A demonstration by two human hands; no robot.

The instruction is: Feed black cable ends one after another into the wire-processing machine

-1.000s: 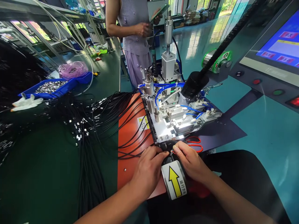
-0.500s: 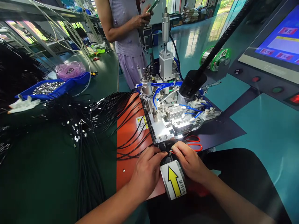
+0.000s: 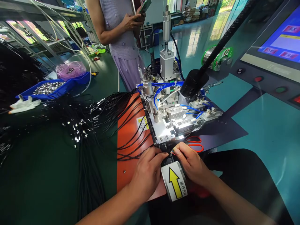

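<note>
My left hand rests at the near edge of the orange plate, thumb and forefinger pinched on a black cable, which is mostly covered by the hand. Close by, my right hand pinches the thin coloured wires at the cable's end. The fingertips of both hands nearly meet, just above a white sign with a yellow arrow. Directly beyond them stands a metal machine with blue air tubes. Red-handled scissors lie just past my right hand.
Black cables with metal connectors spread over the dark green table at left, near a blue tray of metal parts and a white glove. A lamp hangs over the machine; a screen and solder spool are right. A person holds a phone.
The person behind the machine has shifted slightly left with the phone. My two hands keep nearly the same pinch and place.
</note>
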